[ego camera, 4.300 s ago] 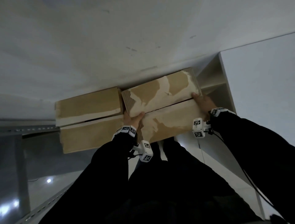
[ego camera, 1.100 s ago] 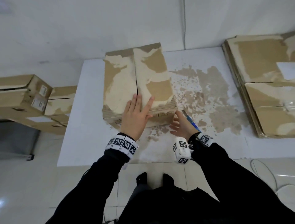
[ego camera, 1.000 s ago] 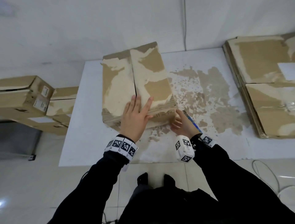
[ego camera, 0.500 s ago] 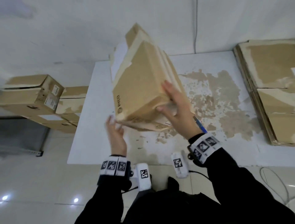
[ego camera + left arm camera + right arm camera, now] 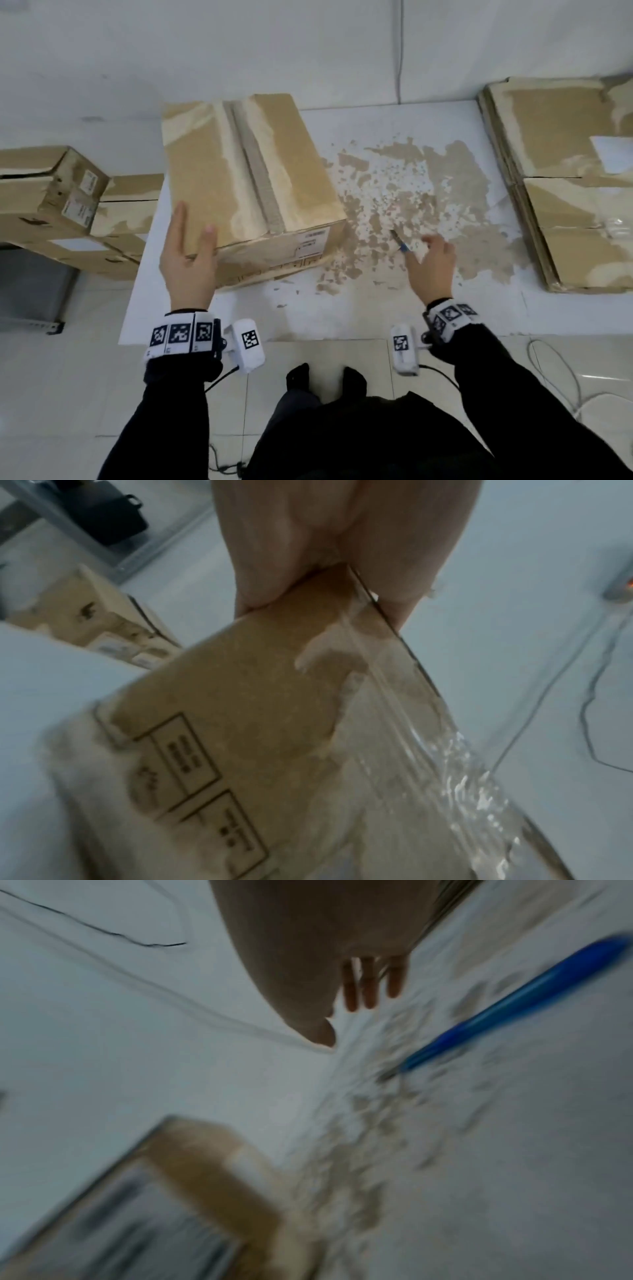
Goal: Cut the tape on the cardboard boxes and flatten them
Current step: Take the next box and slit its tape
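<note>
A taped box (image 5: 250,178) is sitting on the white counter (image 5: 376,315) at centre left of the frame. The left hand (image 5: 186,260) is lying released, fingers straight, against its near left corner. The right hand (image 5: 432,270), also released, is hovering beside a blue knife (image 5: 399,241) at centre right.

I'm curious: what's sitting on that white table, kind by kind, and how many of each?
Unflattened cardboard box: 1
Blue-handled cutter: 1
Stack of flattened cardboard: 1
Total: 3
</note>
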